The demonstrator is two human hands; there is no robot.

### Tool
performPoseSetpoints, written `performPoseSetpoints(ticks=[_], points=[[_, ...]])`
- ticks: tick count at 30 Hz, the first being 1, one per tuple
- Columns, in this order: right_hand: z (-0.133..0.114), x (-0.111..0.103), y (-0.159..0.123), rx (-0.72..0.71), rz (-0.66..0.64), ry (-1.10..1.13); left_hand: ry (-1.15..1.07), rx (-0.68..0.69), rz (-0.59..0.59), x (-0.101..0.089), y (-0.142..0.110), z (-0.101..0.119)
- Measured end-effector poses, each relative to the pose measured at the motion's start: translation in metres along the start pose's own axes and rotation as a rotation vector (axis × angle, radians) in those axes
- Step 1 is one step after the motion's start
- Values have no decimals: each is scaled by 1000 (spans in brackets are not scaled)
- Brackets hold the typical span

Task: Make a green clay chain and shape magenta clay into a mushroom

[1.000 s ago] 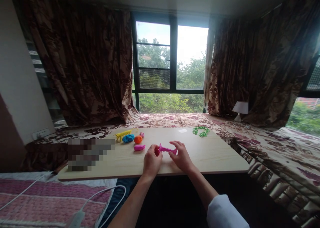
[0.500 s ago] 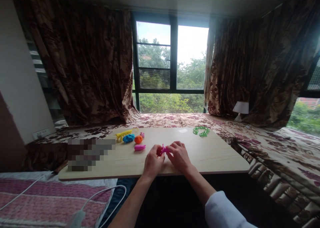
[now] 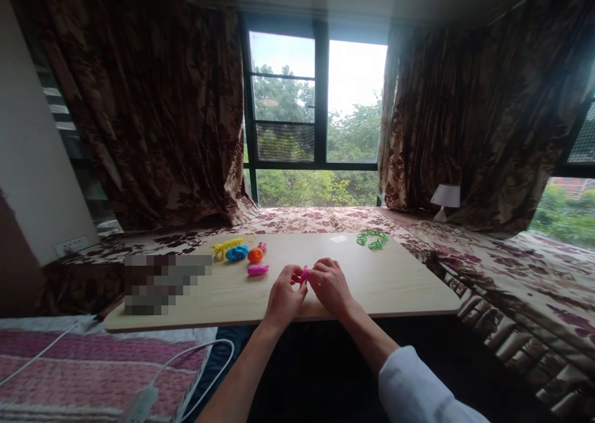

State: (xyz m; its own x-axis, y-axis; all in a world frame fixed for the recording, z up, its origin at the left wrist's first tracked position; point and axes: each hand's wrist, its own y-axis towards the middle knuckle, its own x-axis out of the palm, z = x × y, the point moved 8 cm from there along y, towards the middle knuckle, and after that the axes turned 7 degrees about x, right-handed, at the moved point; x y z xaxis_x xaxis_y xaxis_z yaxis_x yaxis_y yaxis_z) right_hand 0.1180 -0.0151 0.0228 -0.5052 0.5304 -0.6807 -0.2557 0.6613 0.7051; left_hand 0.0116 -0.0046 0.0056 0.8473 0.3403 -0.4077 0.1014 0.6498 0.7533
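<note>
Near the front edge of the table [image 3: 372,287], my left hand [image 3: 284,293] and my right hand [image 3: 331,285] meet over a small magenta piece [image 3: 304,274] that looks like modelling clay. The fingers of both hands are closed on it and hide much of its shape. To the left of my hands lies a magenta roll [image 3: 258,270], apart from them. Behind it are an orange lump [image 3: 255,255], a small pink piece [image 3: 263,246], a crumpled blue lump [image 3: 237,253] and a yellow animal-like figure [image 3: 227,248].
A green chain-like loop [image 3: 372,239] lies at the back right, with a white slip of paper [image 3: 338,239] beside it. The table's left part is blurred out. A small white lamp [image 3: 445,200] stands beyond, and a white cable [image 3: 195,347] loops at lower left.
The magenta piece's upright, flared part shows less now, and more of the piece is covered by my fingers. Both hands stay in about the same place. The view has shifted slightly.
</note>
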Motion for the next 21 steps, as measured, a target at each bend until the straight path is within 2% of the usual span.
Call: performPoseSetpoints(ticks=[9, 16, 21], points=[[8, 0, -1, 86, 29, -26, -132, -96, 65, -3, -2, -20], [6, 2, -2, 42, -3, -27, -161, -116, 49, -2, -1, -19], [6, -2, -1, 66, 34, -27, -192, -126, 37, -1, -1, -19]])
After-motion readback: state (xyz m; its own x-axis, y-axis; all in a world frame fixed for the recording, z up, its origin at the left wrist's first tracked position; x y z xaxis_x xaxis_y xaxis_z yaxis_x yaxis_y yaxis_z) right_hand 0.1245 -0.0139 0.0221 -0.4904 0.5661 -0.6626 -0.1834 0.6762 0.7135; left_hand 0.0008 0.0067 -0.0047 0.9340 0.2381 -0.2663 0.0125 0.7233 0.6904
